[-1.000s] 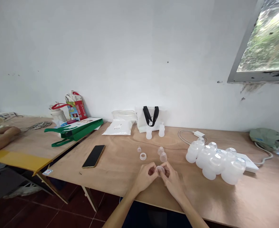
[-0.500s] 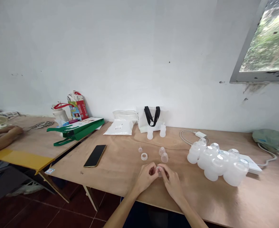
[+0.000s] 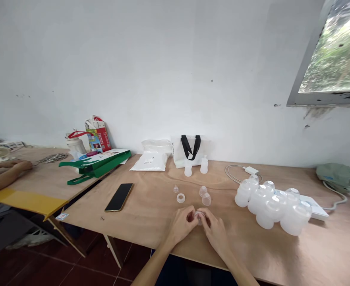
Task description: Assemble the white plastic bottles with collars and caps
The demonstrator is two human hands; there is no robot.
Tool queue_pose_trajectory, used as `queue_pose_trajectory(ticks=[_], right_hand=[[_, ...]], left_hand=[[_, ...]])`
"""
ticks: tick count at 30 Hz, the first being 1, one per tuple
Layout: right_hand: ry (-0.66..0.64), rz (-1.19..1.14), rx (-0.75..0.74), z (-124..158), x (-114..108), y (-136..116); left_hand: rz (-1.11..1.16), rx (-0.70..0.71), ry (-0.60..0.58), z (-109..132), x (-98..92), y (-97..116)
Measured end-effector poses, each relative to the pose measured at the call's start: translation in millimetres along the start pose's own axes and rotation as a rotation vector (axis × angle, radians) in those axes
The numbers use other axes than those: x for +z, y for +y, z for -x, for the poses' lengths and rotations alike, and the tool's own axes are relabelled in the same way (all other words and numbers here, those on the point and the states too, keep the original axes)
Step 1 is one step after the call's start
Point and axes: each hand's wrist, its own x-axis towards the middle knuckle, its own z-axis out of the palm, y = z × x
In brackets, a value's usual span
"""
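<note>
My left hand (image 3: 183, 224) and my right hand (image 3: 212, 226) meet near the table's front edge, fingers closed around a small clear plastic bottle part (image 3: 200, 221). My fingers cover most of it, so its exact kind is hidden. Just beyond lie two clear dome-shaped caps (image 3: 206, 199), a white screw ring (image 3: 180, 198) and a clear bottle teat (image 3: 176, 188). Farther back, two small frosted baby bottles (image 3: 188, 168) stand upright. To the right is a cluster of several frosted bottles with clear domed tops (image 3: 276, 206).
A black phone (image 3: 119, 197) lies at left. Along the wall are a white plastic packet (image 3: 149, 161) and a white bag with black handles (image 3: 177, 153). A white charger with cable (image 3: 251, 170) sits behind the bottles. Another person's arms (image 3: 6, 174) rest on the left table beside a green bag (image 3: 100, 169).
The view has tilted slightly upward. My hands stay together on the clear part, with only small finger shifts.
</note>
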Motion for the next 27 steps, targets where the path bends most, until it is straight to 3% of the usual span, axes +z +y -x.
queue_pose_trajectory(ticks=[6, 14, 27], right_hand=[[-0.003, -0.026, 0.008, 0, -3, -9], [0.074, 0.003, 0.02, 0, -2, -3], [0.041, -0.021, 0.071, 1, -5, -8]], left_hand=[[0.019, -0.038, 0.026, 1, 0.3, 5], [-0.045, -0.039, -0.116, 1, -6.2, 12], [-0.014, 0.003, -0.111, 0, -2.6, 10]])
